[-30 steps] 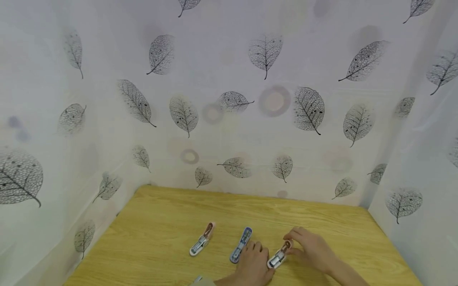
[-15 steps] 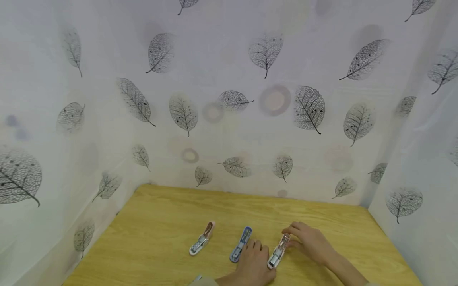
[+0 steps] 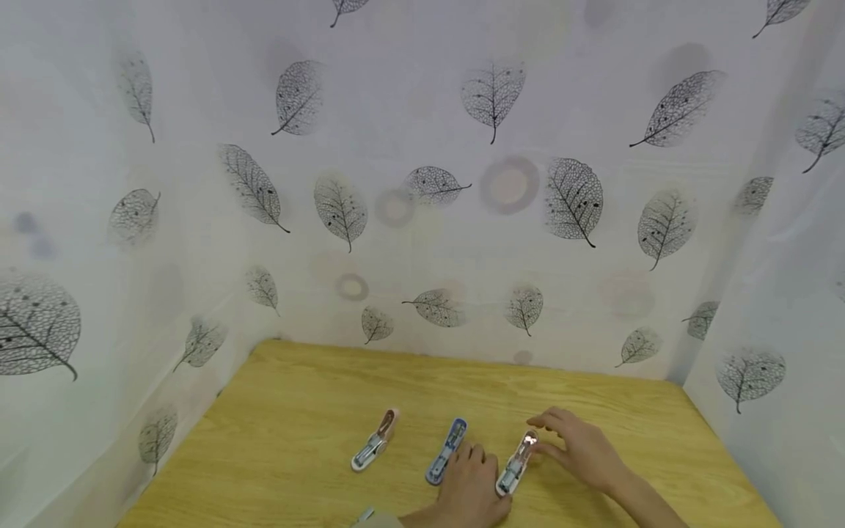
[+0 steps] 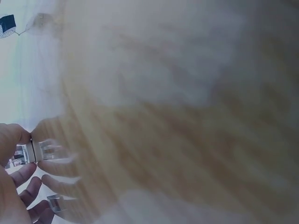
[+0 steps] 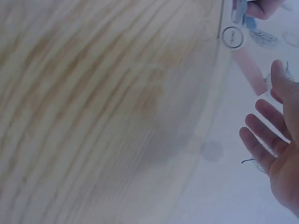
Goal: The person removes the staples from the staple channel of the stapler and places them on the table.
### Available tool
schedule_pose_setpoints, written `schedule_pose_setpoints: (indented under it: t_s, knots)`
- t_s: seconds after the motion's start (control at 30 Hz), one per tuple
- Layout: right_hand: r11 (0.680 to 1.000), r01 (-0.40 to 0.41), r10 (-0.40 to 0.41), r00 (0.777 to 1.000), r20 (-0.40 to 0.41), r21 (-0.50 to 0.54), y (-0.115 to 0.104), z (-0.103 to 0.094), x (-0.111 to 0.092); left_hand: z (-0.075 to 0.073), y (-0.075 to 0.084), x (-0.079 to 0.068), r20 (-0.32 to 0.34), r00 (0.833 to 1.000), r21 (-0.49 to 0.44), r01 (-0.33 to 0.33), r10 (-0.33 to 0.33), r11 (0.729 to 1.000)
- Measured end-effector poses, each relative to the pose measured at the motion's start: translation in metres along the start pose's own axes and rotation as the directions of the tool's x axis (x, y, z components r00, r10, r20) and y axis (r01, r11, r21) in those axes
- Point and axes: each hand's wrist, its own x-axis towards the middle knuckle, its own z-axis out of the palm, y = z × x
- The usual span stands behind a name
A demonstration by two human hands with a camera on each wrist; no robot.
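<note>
A pink-and-white stapler (image 3: 517, 463), opened out nearly straight, lies aslant between the hands. Its near white end is pinched by the left hand (image 3: 469, 488), whose thumb and fingertip meet on it in the left wrist view. Around the far end the right hand (image 3: 581, 451) spreads thumb and fingers; in the right wrist view this hand (image 5: 282, 144) is open, apart from the pink arm (image 5: 250, 70) and round hinge (image 5: 232, 37). Just left of the left hand lies a blue stapler (image 3: 445, 451), also opened out; whether fingers touch it I cannot tell.
Farther left, another pink-and-white stapler (image 3: 375, 440) lies opened on the wooden table (image 3: 297, 411). A small metallic thing (image 3: 364, 515) shows partly by the left sleeve. Leaf-patterned sheeting (image 3: 422, 242) encloses the table at the back and both sides.
The stapler's far end has swung slightly away from the person, straightening it. The right hand has moved up with it, and its fingers have parted from that end. The left hand stays put.
</note>
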Motion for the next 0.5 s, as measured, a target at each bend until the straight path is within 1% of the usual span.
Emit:
schedule_pose_setpoints:
  t_s: [0.07,0.1,0.13,0.2,0.27,0.33,0.37,0.43,0.5]
  knots:
    - [0.99,-0.116,0.114,0.993,0.029,0.077,-0.007,-0.007,0.001,0.0,0.0,0.0,-0.01,1.0,0.005,-0.003,0.003,1.0]
    - [0.977,-0.18,0.176,0.983,0.048,0.114,-0.01,-0.01,0.002,0.0,0.0,-0.001,-0.016,1.0,0.008,-0.004,0.004,1.0]
    - [0.958,-0.246,0.238,0.969,0.071,0.149,-0.014,-0.013,0.003,0.0,0.0,-0.001,-0.02,1.0,0.01,-0.006,0.006,1.0]
    - [0.907,-0.363,0.342,0.931,0.127,0.214,-0.02,-0.019,0.005,0.001,0.001,-0.001,-0.026,1.0,0.014,-0.005,0.006,1.0]
    - [0.852,-0.45,0.41,0.891,0.194,0.267,-0.025,-0.025,0.006,0.0,0.001,-0.002,-0.028,1.0,0.015,-0.005,0.005,1.0]
    - [0.793,-0.515,0.446,0.855,0.264,0.325,-0.028,-0.03,0.007,0.0,0.001,-0.001,-0.025,1.0,0.019,-0.004,0.005,1.0]
    - [0.763,-0.538,0.451,0.84,0.302,0.358,-0.029,-0.032,0.007,-0.001,0.001,-0.001,-0.022,1.0,0.02,-0.003,0.004,1.0]
    - [0.704,-0.571,0.439,0.817,0.373,0.423,-0.03,-0.035,0.006,-0.001,0.001,-0.001,-0.012,1.0,0.02,0.0,0.001,1.0]
    - [0.633,-0.608,0.426,0.79,0.441,0.479,-0.03,-0.037,0.007,-0.001,0.001,-0.001,-0.004,1.0,0.019,0.003,-0.003,1.0]
